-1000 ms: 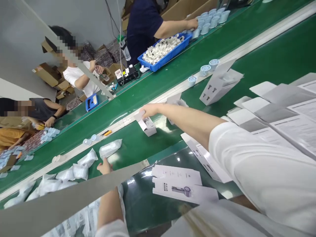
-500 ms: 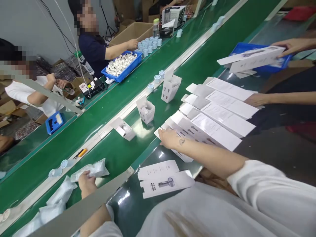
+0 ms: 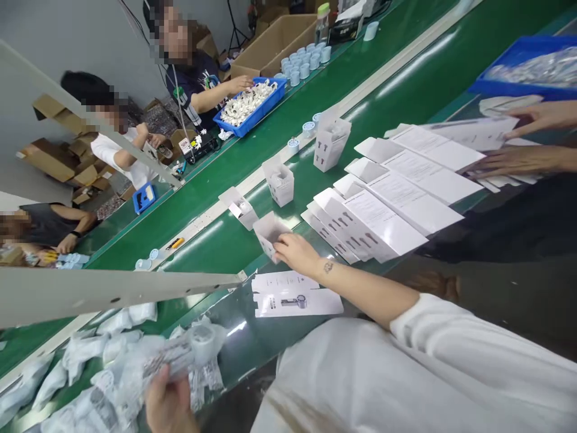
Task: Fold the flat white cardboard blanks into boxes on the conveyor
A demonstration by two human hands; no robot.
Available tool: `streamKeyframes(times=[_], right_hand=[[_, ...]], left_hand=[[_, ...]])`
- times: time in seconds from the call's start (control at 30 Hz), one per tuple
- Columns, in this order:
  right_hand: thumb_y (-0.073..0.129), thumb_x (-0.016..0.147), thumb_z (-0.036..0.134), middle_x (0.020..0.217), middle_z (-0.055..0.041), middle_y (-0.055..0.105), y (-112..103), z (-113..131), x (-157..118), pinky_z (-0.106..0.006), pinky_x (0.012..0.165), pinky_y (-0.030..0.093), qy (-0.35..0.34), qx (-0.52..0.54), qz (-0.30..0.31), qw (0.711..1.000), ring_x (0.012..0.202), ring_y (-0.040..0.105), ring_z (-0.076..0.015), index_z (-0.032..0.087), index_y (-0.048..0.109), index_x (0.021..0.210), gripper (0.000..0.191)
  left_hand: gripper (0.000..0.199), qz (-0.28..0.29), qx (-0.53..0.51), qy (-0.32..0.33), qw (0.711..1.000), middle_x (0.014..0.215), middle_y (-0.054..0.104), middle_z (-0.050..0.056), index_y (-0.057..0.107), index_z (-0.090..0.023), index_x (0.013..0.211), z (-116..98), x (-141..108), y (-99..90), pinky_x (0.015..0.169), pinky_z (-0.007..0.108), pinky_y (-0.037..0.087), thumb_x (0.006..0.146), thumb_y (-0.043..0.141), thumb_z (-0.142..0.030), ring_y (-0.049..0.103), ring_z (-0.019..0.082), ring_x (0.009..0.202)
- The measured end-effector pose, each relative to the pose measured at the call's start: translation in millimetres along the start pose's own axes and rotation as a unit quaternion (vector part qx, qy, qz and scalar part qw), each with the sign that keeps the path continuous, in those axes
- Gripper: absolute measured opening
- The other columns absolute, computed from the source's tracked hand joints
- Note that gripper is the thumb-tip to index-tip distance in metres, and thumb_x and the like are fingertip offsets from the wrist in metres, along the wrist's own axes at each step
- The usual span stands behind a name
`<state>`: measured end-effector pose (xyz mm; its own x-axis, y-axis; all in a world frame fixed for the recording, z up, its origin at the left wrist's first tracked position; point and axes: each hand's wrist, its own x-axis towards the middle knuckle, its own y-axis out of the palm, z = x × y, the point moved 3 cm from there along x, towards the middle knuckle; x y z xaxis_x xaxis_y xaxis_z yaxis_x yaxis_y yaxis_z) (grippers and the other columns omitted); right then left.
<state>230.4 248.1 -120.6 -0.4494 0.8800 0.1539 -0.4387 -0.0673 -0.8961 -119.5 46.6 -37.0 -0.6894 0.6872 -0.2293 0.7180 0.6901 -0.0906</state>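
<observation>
My left hand [image 3: 169, 400], at the lower left, grips a clear plastic-wrapped item [image 3: 180, 355] over a pile of other wrapped pieces [image 3: 85, 355]. The fingers of my right hand [image 3: 295, 255] are closed on the near edge of an open white box [image 3: 270, 231] standing on the green belt. Beyond it stand a small open box [image 3: 243, 210] and two upright filled boxes [image 3: 279, 183] [image 3: 332, 144]. To the right of my right hand lies a row of overlapping white boxes [image 3: 383, 222]. Two flat printed cartons [image 3: 297, 302] lie below my right hand.
A grey metal bar [image 3: 135, 294] crosses above the wrapped pile. At the right, another person's hands [image 3: 532, 159] hold white cartons near a blue tray [image 3: 541, 66]. Across the belt, people work beside a blue tray of white parts [image 3: 252, 108] and several light-blue cups [image 3: 306, 63].
My right hand has moved from the row of boxes to the belt, with an open box now at its fingers. My left hand has shifted down with a wrapped item. The view has turned.
</observation>
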Motion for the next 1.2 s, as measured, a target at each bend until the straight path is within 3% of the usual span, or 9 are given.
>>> streamKeyframes(times=[0.07, 0.2, 0.3, 0.43, 0.6, 0.7, 0.8, 0.93, 1.2], right_hand=[[0.060, 0.098, 0.030, 0.106, -0.0151, 0.065, 17.6, 6.5, -7.8, -0.040, 0.087, 0.047, -0.013, 0.003, 0.010, 1.000, 0.097, 0.060, -0.0261, 0.015, 0.072, 0.112, 0.024], [0.055, 0.097, 0.015, 0.118, -0.0167, 0.065, 33.9, 22.1, -20.3, -0.042, 0.093, 0.048, -0.040, 0.002, 0.031, 0.999, 0.106, 0.062, -0.0278, 0.017, 0.067, 0.126, 0.032], [0.050, 0.095, 0.008, 0.132, -0.0205, 0.061, 32.6, 31.2, -25.1, -0.043, 0.101, 0.048, -0.048, 0.002, 0.044, 0.998, 0.118, 0.061, -0.0299, 0.014, 0.057, 0.140, 0.046], [0.046, 0.093, 0.003, 0.143, -0.0276, 0.053, 26.2, 35.0, -26.9, -0.043, 0.106, 0.049, -0.034, 0.021, 0.059, 0.997, 0.124, 0.060, -0.0310, 0.004, 0.047, 0.146, 0.054], [0.046, 0.088, -0.003, 0.137, -0.0263, 0.059, 19.8, 34.3, -27.4, -0.042, 0.103, 0.052, -0.016, 0.076, 0.077, 0.994, 0.119, 0.064, -0.0301, 0.004, 0.048, 0.143, 0.056], [0.049, 0.083, -0.005, 0.140, -0.0257, 0.058, 16.3, 29.4, -22.8, -0.040, 0.093, 0.055, 0.004, 0.116, 0.080, 0.990, 0.112, 0.069, -0.0294, 0.007, 0.044, 0.146, 0.064], [0.053, 0.087, 0.002, 0.129, -0.0194, 0.068, 13.1, 23.0, -14.6, -0.034, 0.084, 0.056, 0.022, 0.164, 0.077, 0.983, 0.103, 0.072, -0.0265, 0.012, 0.036, 0.152, 0.067], [0.050, 0.093, 0.012, 0.111, -0.0144, 0.075, 9.6, 20.3, -18.2, -0.033, 0.082, 0.056, 0.043, 0.199, 0.061, 0.977, 0.096, 0.073, -0.0245, 0.012, 0.025, 0.157, 0.069], [0.065, 0.087, 0.022, 0.158, -0.0166, 0.038, -1.8, 11.9, -45.2, -0.053, 0.111, 0.044, -0.022, 0.234, -0.024, 0.972, 0.144, 0.040, -0.0346, 0.024, 0.040, 0.151, 0.068]], left_hand=[[0.061, 0.024, -0.075, 0.065, 0.995, 0.118, 0.075, 0.000, 0.066, -0.039, 0.121, -6.2, -18.8, 43.4, 0.107, 0.053, 0.052, 0.063, 0.076, -0.053, 0.063, 0.036, 0.124], [0.059, 0.157, -0.138, 0.193, 0.959, 0.123, 0.072, 0.006, 0.063, -0.030, 0.127, -16.8, -31.6, 177.5, 0.111, 0.052, 0.047, 0.075, 0.074, -0.055, 0.063, 0.032, 0.125], [0.058, 0.181, -0.014, 0.291, 0.939, 0.113, 0.074, 0.010, 0.066, -0.023, 0.116, -16.0, -26.9, 237.8, 0.103, 0.048, 0.053, 0.071, 0.080, -0.055, 0.070, 0.029, 0.111], [0.048, 0.170, 0.203, 0.348, 0.899, 0.100, 0.075, 0.011, 0.068, -0.019, 0.103, -10.6, -23.1, 226.6, 0.087, 0.041, 0.059, 0.067, 0.083, -0.046, 0.074, 0.027, 0.093], [0.042, 0.200, 0.307, 0.375, 0.852, 0.090, 0.076, 0.008, 0.067, -0.019, 0.100, -21.0, -35.4, 191.7, 0.076, 0.038, 0.059, 0.070, 0.078, -0.046, 0.073, 0.025, 0.079], [0.040, 0.145, 0.348, 0.361, 0.853, 0.084, 0.075, 0.007, 0.064, -0.021, 0.096, -26.2, -41.2, 189.5, 0.072, 0.038, 0.057, 0.071, 0.075, -0.050, 0.071, 0.026, 0.075], [0.029, 0.129, 0.396, 0.336, 0.845, 0.081, 0.073, 0.006, 0.062, -0.023, 0.092, -33.8, -42.8, 202.7, 0.073, 0.037, 0.055, 0.073, 0.074, -0.042, 0.070, 0.026, 0.076], [0.024, 0.210, 0.516, 0.267, 0.786, 0.079, 0.072, 0.001, 0.059, -0.025, 0.088, -53.8, -37.2, 240.0, 0.074, 0.032, 0.051, 0.070, 0.075, -0.027, 0.070, 0.025, 0.080], [0.040, 0.313, 0.576, 0.239, 0.717, 0.101, 0.075, 0.008, 0.064, -0.022, 0.116, -40.8, -25.4, 282.3, 0.082, 0.034, 0.052, 0.077, 0.071, -0.016, 0.071, 0.027, 0.096]])
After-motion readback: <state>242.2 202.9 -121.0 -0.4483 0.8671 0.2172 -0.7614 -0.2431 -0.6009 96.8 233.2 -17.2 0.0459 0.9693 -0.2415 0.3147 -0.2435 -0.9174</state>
